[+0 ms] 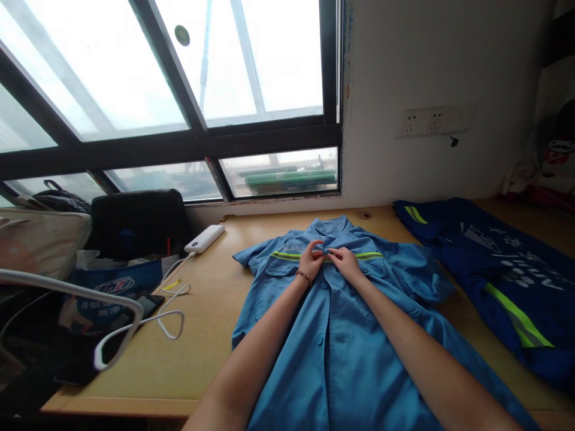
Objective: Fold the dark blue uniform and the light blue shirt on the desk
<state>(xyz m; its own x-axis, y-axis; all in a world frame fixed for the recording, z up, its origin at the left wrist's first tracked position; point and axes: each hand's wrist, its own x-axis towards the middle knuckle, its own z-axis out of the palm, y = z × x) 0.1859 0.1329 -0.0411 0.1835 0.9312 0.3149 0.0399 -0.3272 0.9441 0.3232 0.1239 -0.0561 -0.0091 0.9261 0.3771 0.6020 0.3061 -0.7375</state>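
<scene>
A light blue short-sleeved work shirt (341, 353) with a yellow-green reflective chest stripe lies front-up on the wooden table (197, 353), collar toward the window. My left hand (311, 259), with a beaded bracelet on the wrist, pinches the shirt's front placket just below the collar. My right hand (347, 262) pinches the same spot from the other side, its fingertips almost touching those of the left. Both forearms lie over the shirt's body.
A dark blue garment (503, 275) with reflective stripes and white print lies to the right. A white power bank (205, 238) with a white cable (173, 311) sits at the left, beside a black bag (139, 221) and other bags. A wall socket (433, 121) is above.
</scene>
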